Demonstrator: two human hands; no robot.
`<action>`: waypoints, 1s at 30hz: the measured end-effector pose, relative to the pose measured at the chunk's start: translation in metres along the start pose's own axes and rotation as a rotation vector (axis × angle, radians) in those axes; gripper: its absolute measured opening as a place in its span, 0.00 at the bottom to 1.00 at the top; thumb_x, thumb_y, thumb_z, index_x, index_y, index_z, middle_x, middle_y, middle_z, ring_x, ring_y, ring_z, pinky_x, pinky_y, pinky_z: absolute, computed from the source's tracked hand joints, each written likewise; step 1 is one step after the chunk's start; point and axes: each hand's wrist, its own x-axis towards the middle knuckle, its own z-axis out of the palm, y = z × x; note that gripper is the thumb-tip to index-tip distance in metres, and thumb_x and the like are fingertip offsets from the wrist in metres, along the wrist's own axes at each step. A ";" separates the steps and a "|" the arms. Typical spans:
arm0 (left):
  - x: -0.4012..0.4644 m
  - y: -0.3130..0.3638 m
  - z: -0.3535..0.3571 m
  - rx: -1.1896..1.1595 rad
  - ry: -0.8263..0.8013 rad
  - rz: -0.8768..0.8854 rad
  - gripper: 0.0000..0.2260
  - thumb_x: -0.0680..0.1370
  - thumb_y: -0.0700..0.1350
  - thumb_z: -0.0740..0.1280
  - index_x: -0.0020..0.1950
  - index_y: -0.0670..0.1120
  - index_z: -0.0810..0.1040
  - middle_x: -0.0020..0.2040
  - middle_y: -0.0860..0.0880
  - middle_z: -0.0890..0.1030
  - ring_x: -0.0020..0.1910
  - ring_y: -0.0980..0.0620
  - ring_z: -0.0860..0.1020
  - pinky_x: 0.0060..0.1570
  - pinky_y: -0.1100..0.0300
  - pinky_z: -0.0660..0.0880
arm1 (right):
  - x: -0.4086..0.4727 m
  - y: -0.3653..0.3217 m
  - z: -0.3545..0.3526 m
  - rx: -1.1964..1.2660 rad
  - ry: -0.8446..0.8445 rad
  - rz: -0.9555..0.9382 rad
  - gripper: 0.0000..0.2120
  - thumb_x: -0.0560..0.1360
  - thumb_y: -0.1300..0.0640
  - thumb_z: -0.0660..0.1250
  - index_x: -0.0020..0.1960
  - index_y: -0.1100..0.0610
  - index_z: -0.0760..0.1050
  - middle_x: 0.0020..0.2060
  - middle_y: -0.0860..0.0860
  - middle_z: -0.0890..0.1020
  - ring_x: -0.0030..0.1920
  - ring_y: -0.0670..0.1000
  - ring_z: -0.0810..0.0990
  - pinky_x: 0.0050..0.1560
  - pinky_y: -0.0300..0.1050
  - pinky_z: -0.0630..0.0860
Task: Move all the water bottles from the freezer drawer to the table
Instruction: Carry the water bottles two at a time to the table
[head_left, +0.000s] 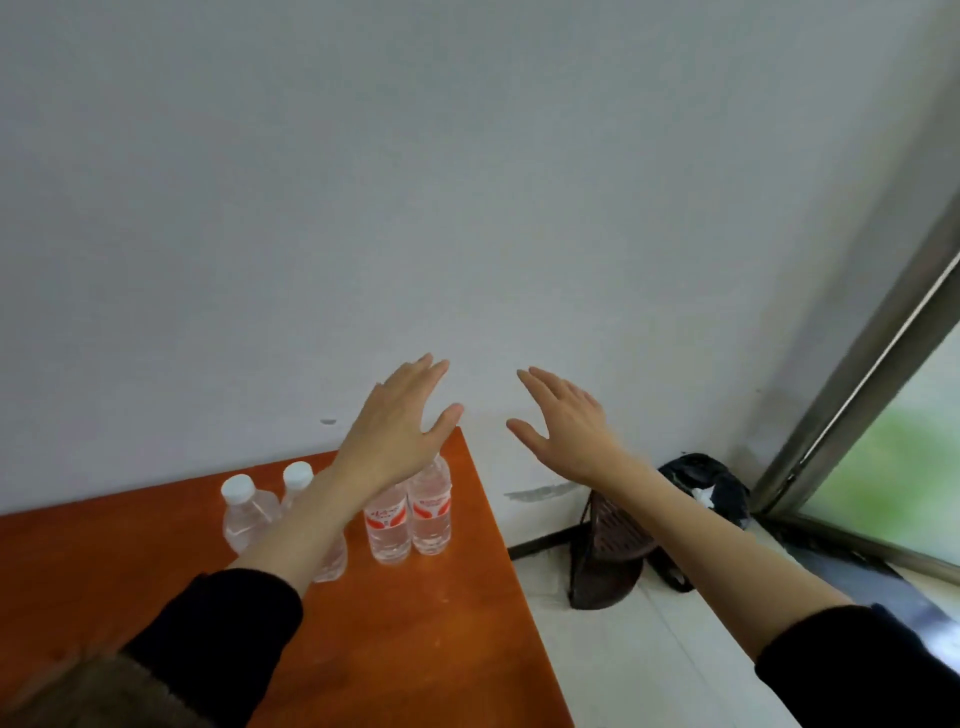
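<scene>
Several clear water bottles with white caps and red labels stand upright on the orange-brown table (426, 649). One bottle (240, 512) stands at the left, a second (297, 480) beside it is partly hidden by my left forearm, and two more (387, 525) (431, 512) stand together near the table's far right corner. My left hand (397, 421) hovers above those two, fingers spread, holding nothing. My right hand (563, 421) is raised past the table's right edge, also spread and holding nothing. The freezer drawer is out of view.
A grey-white wall fills the background. On the pale tiled floor right of the table leans a dark brown perforated basket (608, 551) with a black bag (701, 483) behind it. A metal-framed window (883, 374) runs down the right side.
</scene>
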 end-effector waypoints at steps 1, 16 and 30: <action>0.000 0.014 -0.004 0.055 0.003 0.039 0.26 0.78 0.59 0.53 0.75 0.55 0.51 0.77 0.52 0.50 0.76 0.52 0.47 0.74 0.48 0.46 | -0.012 0.007 -0.017 -0.060 0.037 0.008 0.31 0.77 0.40 0.53 0.75 0.51 0.48 0.76 0.50 0.53 0.75 0.53 0.52 0.74 0.58 0.51; -0.061 0.239 0.042 0.114 -0.112 0.626 0.31 0.77 0.63 0.49 0.74 0.56 0.37 0.77 0.51 0.38 0.74 0.49 0.33 0.72 0.44 0.35 | -0.289 0.089 -0.159 -0.443 0.225 0.614 0.39 0.72 0.32 0.52 0.74 0.44 0.36 0.76 0.48 0.39 0.76 0.54 0.38 0.72 0.67 0.41; -0.233 0.410 0.097 -0.119 -0.292 1.075 0.35 0.71 0.67 0.41 0.75 0.55 0.40 0.77 0.50 0.43 0.75 0.47 0.38 0.72 0.44 0.40 | -0.578 0.047 -0.196 -0.516 0.288 1.144 0.39 0.72 0.32 0.52 0.74 0.44 0.38 0.76 0.50 0.41 0.76 0.54 0.39 0.71 0.66 0.40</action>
